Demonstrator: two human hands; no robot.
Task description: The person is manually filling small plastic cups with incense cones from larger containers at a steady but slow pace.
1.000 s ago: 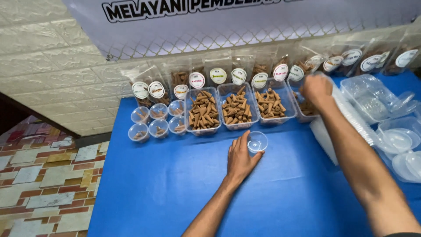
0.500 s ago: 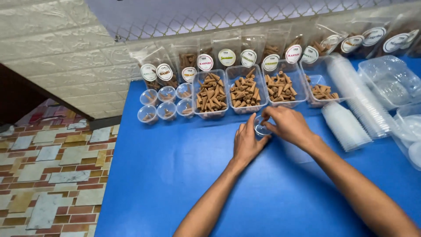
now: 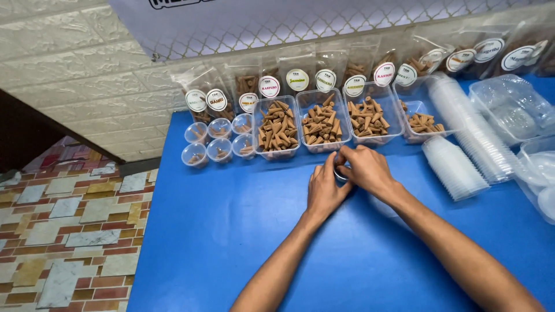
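A: Nearest to us is bare blue tabletop (image 3: pixel 231 242), with both forearms coming up across it. Where is the small clear plastic cup (image 3: pixel 341 173)?

B: Between our hands, resting on the blue surface just in front of the trays. Our left hand (image 3: pixel 325 190) cups it from the left with fingers half curled; our right hand (image 3: pixel 365 169) folds over its top and right side. Both hands are closed on it, so only a sliver of rim shows.

A: How do we judge it will handle?

B: Very light, thin-walled and slick, easy to dent or squirt out sideways. We would hold it low around the wall with fingertips and press gently from above, not squeeze the rim.

A: And the room around it?

B: Open blue surface to the left and towards us. The table's left edge drops to a patterned tile floor (image 3: pixel 69 231), well apart from the hands. Just beyond stand clear rectangular trays of brown cone-shaped pieces (image 3: pixel 276 134), close to our fingertips. Left of them sit small filled clear cups (image 3: pixel 219 149). To the right lie stacks of nested clear cups on their sides (image 3: pixel 457 167), near our right forearm. Farthest back, labelled clear pouches (image 3: pixel 298 72) lean on the wall.
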